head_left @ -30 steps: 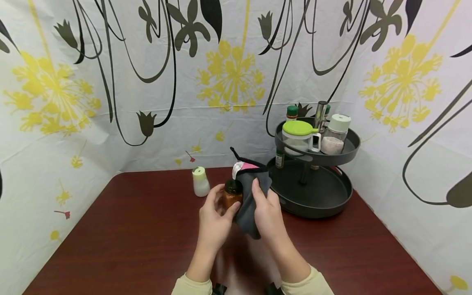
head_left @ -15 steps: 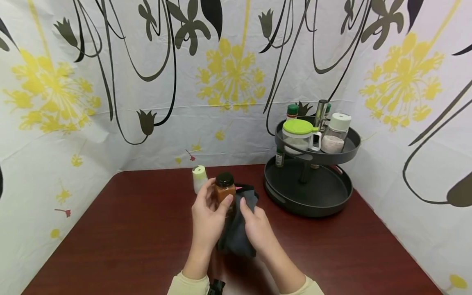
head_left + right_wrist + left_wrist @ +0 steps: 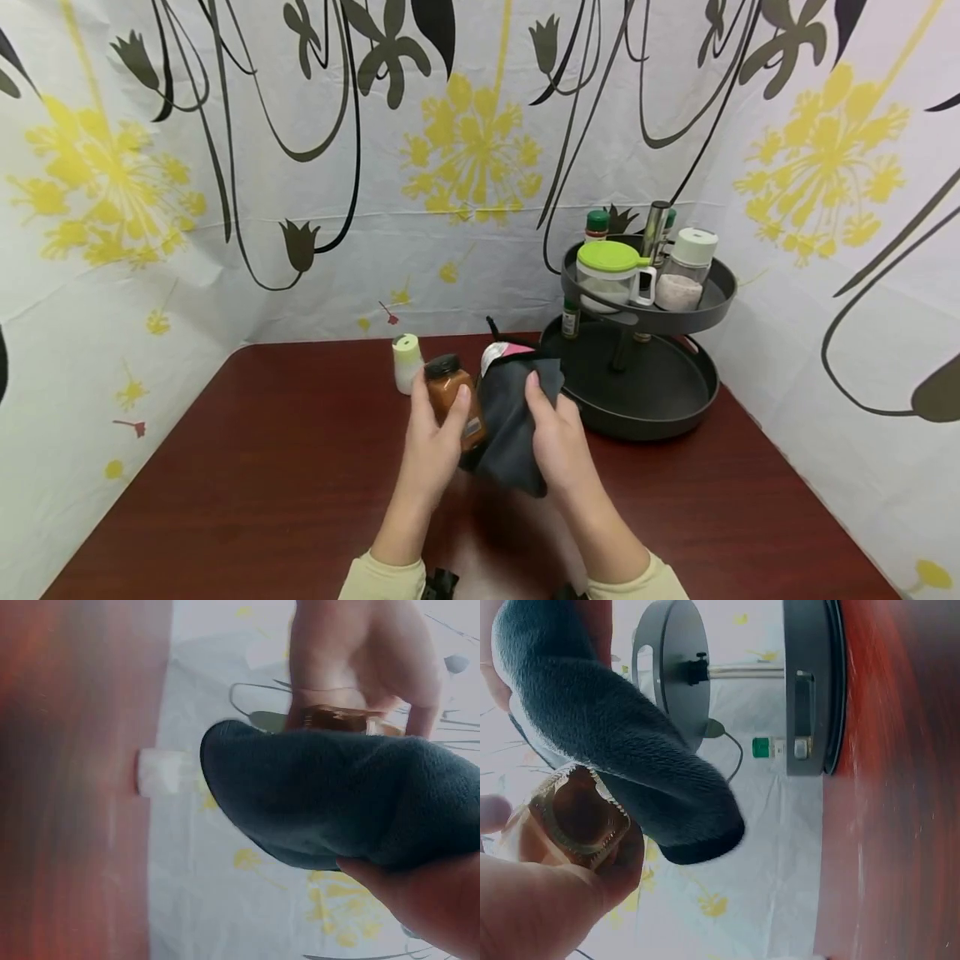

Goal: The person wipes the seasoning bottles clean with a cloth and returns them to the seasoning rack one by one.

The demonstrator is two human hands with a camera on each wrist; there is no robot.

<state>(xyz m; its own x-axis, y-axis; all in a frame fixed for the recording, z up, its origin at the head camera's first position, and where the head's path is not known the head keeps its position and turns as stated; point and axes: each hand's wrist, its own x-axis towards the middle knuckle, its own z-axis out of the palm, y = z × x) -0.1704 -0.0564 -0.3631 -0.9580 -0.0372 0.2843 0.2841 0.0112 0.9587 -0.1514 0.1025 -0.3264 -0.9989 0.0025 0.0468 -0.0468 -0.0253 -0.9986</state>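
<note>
My left hand [image 3: 431, 446] grips a spice jar [image 3: 452, 398] with a black lid and reddish-brown contents, tilted above the table. In the left wrist view the clear base of the jar [image 3: 581, 814] faces the camera. A dark grey cloth [image 3: 517, 417] with black edging and a white and pink label hangs from my right hand [image 3: 558, 442], which pinches it beside the jar. The cloth [image 3: 322, 799] lies against or close to the jar in the right wrist view, hiding most of it.
A two-tier black turntable rack [image 3: 637, 417] stands at the back right. Its upper tier carries a green-lidded container [image 3: 606, 271] and a white-capped jar [image 3: 682, 275]. A shaker with a pale green cap [image 3: 407, 362] stands near the table's back edge. A patterned curtain [image 3: 300, 208] hangs behind.
The jar first rose clear of the cloth, then tipped over so its lid leans left. My right hand dipped with the cloth, then moved back up and right.
</note>
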